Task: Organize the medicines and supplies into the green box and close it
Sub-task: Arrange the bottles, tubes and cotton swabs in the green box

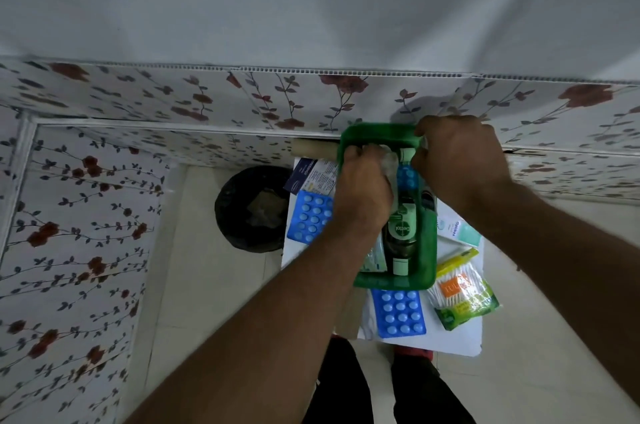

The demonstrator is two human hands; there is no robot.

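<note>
Here, your left hand (363,188) and right hand (457,160) pinch a clear packet (389,160) at the green box's (427,250) twelve-o'clock end, bottle (401,233) lying lengthwise beneath.

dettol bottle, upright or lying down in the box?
Lying down: the Dettol bottle rests lengthwise in the green box, label facing up.

Domestic room interior: floral-patterned wall panels (104,215) at left and across the centre, pale tiled floor (207,267), black lined waste bin (251,209) left of centre.
</note>
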